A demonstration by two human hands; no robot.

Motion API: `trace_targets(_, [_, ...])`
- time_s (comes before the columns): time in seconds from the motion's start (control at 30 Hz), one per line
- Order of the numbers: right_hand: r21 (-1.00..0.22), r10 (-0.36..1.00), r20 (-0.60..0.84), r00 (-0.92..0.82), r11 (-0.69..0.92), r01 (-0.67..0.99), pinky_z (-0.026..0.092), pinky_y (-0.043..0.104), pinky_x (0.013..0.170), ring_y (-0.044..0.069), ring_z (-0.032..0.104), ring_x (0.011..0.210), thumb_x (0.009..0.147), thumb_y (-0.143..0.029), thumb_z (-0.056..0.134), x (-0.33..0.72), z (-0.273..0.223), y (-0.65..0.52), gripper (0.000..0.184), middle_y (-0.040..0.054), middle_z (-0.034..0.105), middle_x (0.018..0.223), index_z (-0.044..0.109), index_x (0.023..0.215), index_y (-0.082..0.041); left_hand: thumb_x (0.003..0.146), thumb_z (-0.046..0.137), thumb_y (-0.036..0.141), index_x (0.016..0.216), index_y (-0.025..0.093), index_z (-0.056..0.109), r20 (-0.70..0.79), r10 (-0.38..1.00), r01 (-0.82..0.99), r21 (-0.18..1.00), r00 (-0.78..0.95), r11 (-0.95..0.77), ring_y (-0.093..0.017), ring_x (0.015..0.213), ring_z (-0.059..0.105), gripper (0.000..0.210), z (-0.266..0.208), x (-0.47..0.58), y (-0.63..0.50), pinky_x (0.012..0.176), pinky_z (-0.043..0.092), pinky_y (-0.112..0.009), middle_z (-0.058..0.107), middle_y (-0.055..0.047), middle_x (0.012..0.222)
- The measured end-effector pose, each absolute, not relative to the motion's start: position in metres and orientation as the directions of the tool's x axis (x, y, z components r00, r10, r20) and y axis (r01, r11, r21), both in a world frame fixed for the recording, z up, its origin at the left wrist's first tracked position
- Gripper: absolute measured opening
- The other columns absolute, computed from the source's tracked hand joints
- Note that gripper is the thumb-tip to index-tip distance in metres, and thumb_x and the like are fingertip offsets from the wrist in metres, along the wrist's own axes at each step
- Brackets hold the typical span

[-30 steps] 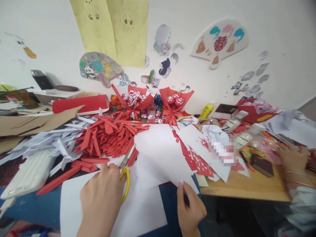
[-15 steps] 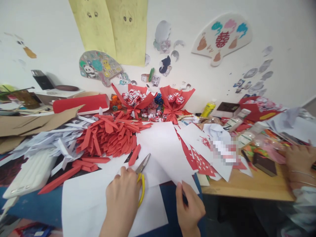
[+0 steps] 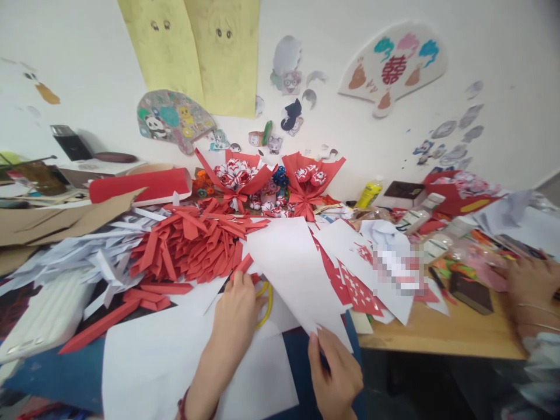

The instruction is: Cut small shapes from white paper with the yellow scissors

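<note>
My left hand [image 3: 236, 306] is closed at the yellow-handled scissors [image 3: 268, 306]; the handles show by its thumb. Their blades are out of sight, apparently beneath the upper white sheet [image 3: 293, 256]. A folded red paper piece [image 3: 243, 266] lies right at the fingertips. My right hand [image 3: 335, 367] pinches the near corner of that upper sheet between thumb and fingers, lifting its edge. More white paper [image 3: 153, 361] lies flat below both hands, over a dark blue surface.
Piles of folded red strips [image 3: 188, 245] and white strips [image 3: 105, 245] lie to the left, near a white power bank [image 3: 44, 312]. Red-wrapped paper bouquets [image 3: 236, 175] stand at the wall. At right, another person's hand [image 3: 531, 280] rests on the cluttered wooden table [image 3: 437, 338].
My left hand has moved forward and right with the scissors, whose blades have gone from view. My right hand stays nearly still, keeping its pinch on the sheet corner.
</note>
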State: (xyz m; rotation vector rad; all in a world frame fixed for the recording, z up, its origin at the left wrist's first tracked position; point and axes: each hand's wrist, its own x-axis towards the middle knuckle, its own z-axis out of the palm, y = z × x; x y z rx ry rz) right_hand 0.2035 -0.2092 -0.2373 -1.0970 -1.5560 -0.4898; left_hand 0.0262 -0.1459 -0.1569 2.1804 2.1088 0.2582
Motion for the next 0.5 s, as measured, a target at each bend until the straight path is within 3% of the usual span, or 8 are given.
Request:
trace_targets(0.13, [-0.250, 0.406, 0.913, 0.026, 0.509, 0.823, 0.059, 0.026, 0.074, 0.016, 0.072, 0.075, 0.084, -0.003, 0.062, 0.205, -0.234, -0.210, 0.015, 0.0083, 0.074, 0.082, 0.067, 0.097, -0.011, 0.096, 0.038, 0.041, 0.101, 0.016, 0.062, 0.066, 0.998, 0.901, 0.433, -0.002, -0.027, -0.026, 0.087, 0.067, 0.035, -0.149, 0.016, -0.137, 0.074, 0.045, -0.033, 0.070, -0.011, 0.096])
trace_targets(0.3, [-0.235, 0.453, 0.889, -0.062, 0.569, 0.788, 0.059, 0.027, 0.078, 0.017, 0.072, 0.084, 0.083, 0.000, 0.061, 0.208, -0.229, -0.211, 0.021, 0.0082, 0.075, 0.088, 0.068, 0.100, -0.011, 0.096, 0.026, 0.051, 0.083, 0.015, 0.065, 0.071, 0.994, 0.782, 0.623, -0.082, 0.020, -0.025, 0.073, 0.067, 0.055, -0.147, 0.015, -0.105, 0.067, 0.041, -0.031, 0.069, -0.010, 0.068])
trace_targets(0.4, [-0.216, 0.466, 0.878, -0.110, 0.591, 0.777, 0.059, 0.027, 0.079, 0.018, 0.072, 0.087, 0.084, -0.001, 0.060, 0.211, -0.227, -0.210, 0.023, 0.0077, 0.075, 0.091, 0.068, 0.102, -0.011, 0.092, 0.035, 0.053, 0.099, 0.012, 0.066, 0.005, 0.992, 0.641, 0.764, -0.122, 0.075, -0.023, 0.059, 0.064, 0.052, -0.154, 0.011, -0.092, 0.065, 0.042, -0.030, 0.062, -0.004, 0.051])
trace_targets(0.5, [-0.152, 0.450, 0.874, -0.183, 0.611, 0.777, 0.060, 0.028, 0.078, 0.019, 0.073, 0.088, 0.086, -0.003, 0.059, 0.215, -0.225, -0.208, 0.021, 0.0070, 0.075, 0.090, 0.069, 0.103, -0.011, 0.086, 0.046, 0.043, 0.113, 0.010, 0.060, -0.053, 0.993, 0.519, 0.849, -0.103, 0.099, -0.020, 0.049, 0.060, 0.045, -0.163, 0.003, -0.088, 0.059, 0.042, -0.028, 0.059, 0.002, 0.047])
